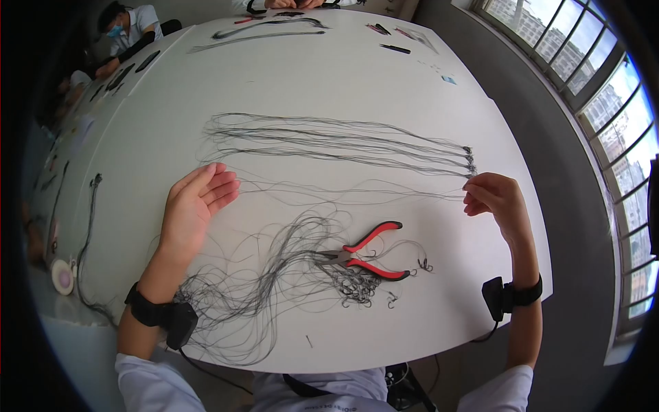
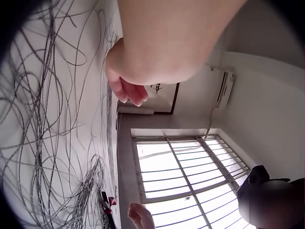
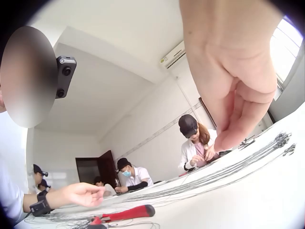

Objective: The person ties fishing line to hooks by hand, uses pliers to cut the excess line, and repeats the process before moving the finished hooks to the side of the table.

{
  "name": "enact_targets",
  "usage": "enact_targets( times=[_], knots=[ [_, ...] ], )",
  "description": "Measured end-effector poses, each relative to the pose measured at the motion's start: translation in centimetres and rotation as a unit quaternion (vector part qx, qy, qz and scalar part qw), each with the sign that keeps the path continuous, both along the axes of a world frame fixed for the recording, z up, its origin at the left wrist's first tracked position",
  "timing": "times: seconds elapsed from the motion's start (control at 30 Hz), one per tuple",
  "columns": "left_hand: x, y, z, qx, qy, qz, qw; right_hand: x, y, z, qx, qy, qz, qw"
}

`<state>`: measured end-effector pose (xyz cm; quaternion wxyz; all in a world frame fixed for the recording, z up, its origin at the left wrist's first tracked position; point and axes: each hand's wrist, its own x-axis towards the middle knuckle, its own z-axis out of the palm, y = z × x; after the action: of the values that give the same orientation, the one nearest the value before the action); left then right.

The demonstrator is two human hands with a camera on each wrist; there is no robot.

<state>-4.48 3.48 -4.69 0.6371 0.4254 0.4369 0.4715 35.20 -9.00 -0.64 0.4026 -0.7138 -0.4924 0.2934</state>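
Note:
My right hand (image 1: 497, 198) is at the right side of the table, thumb and fingers pinched together at the hook end of a thin dark fishing line (image 1: 384, 190). The hook itself is hidden by the fingers. Above that line lie several strands (image 1: 329, 137) in parallel rows, their hooks (image 1: 469, 159) lined up at the right end. My left hand (image 1: 195, 202) hovers near the strands' left end, palm turned inward, fingers loosely bent and holding nothing. In the right wrist view, the left hand (image 3: 85, 195) shows the same relaxed fingers.
Nearer the body lies a tangled bundle of lines (image 1: 274, 275) with a heap of hooks (image 1: 357, 287). Red-handled pliers (image 1: 374, 269) lie across it. More strands (image 1: 268, 34) and a black tool (image 1: 395, 49) are at the far end. Other people (image 3: 196, 143) sit around the table.

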Motion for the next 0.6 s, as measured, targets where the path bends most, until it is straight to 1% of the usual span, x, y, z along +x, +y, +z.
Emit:
enact_targets(
  times=[0.07, 0.1, 0.17, 0.23, 0.27, 0.33, 0.37, 0.43, 0.57, 0.6],
  knots=[
    [-1.3, 0.6, -0.7, -0.003, -0.004, -0.001, 1.000, 1.2, -0.3, -0.2, -0.003, -0.004, -0.037, 0.999],
    [-1.6, 0.8, -0.9, -0.005, -0.005, 0.000, 1.000, 1.8, -0.4, -0.5, -0.004, -0.004, -0.038, 0.999],
    [-1.8, 1.0, -1.1, -0.016, -0.012, 0.007, 1.000, 3.0, -0.7, -1.5, -0.013, -0.025, -0.073, 0.997],
    [-2.4, 1.4, -1.7, -0.051, -0.038, -0.005, 0.998, 4.1, -0.9, -2.5, -0.015, -0.033, -0.075, 0.997],
    [-2.3, 1.3, -1.7, -0.051, -0.038, -0.004, 0.998, 4.6, -1.0, -3.1, -0.019, -0.035, -0.076, 0.996],
    [-2.0, 1.2, -1.5, -0.064, -0.039, 0.037, 0.996, 4.9, -1.0, -3.5, -0.023, -0.036, -0.075, 0.996],
    [-2.2, 1.2, -1.5, -0.064, -0.038, 0.039, 0.996, 4.8, -1.0, -3.7, -0.026, -0.046, -0.082, 0.995],
    [-2.3, 1.3, -1.7, -0.043, -0.072, 0.025, 0.996, 4.7, -0.9, -4.1, -0.030, -0.054, -0.086, 0.994],
    [-2.0, 1.1, -1.6, -0.009, -0.078, 0.034, 0.996, 4.6, -0.8, -4.5, -0.028, -0.088, -0.094, 0.991],
    [-1.8, 0.9, -1.3, 0.014, -0.056, 0.041, 0.997, 4.6, -0.8, -4.6, -0.031, -0.100, -0.095, 0.990]
  ],
)
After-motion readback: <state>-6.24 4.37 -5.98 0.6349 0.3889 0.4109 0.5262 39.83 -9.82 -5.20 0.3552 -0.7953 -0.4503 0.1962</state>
